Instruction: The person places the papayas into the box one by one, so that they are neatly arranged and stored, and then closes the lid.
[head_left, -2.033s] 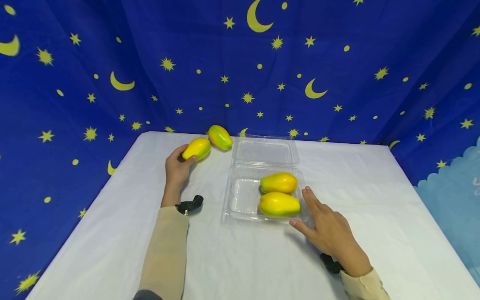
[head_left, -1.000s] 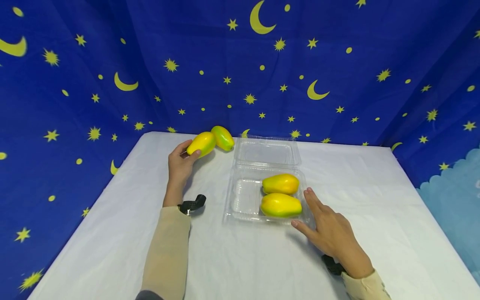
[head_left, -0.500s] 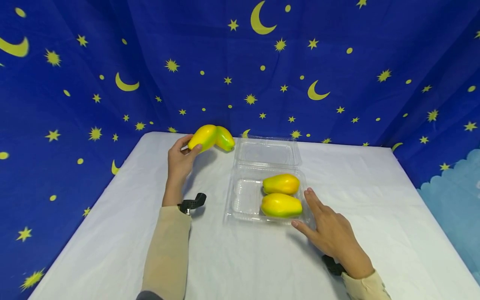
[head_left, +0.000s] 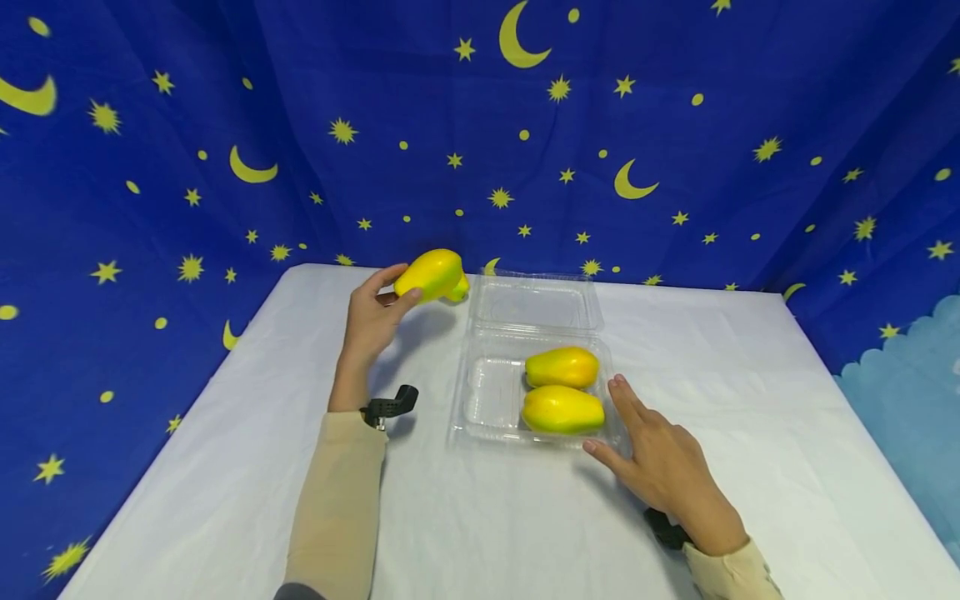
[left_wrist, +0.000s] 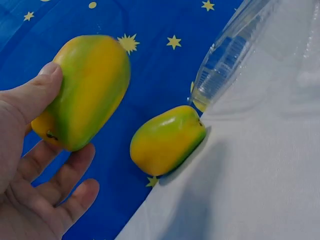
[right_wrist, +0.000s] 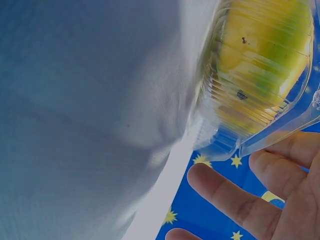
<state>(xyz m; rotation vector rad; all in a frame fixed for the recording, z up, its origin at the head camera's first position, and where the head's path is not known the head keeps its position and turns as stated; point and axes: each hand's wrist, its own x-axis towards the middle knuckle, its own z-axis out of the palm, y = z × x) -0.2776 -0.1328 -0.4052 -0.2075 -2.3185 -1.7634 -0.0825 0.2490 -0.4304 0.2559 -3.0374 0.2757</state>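
Note:
My left hand grips a yellow-green papaya, raised over the back left of the table. In the left wrist view the thumb lies on one side of this papaya, with fingers beneath. A second papaya lies on the table behind it, mostly hidden in the head view. The open clear plastic clamshell box holds a rear papaya and a front papaya in its right half. At the box's right edge is my right hand, fingers extended and thumb spread.
The clear lid lies folded back toward the rear edge of the white-covered table. A blue curtain with yellow moons and stars hangs right behind the table. A black wrist mount juts from the left wrist.
The left hand has lifted the papaya off the table and carried it right, where it now overlaps the loose papaya. The right hand and the box have stayed in place.

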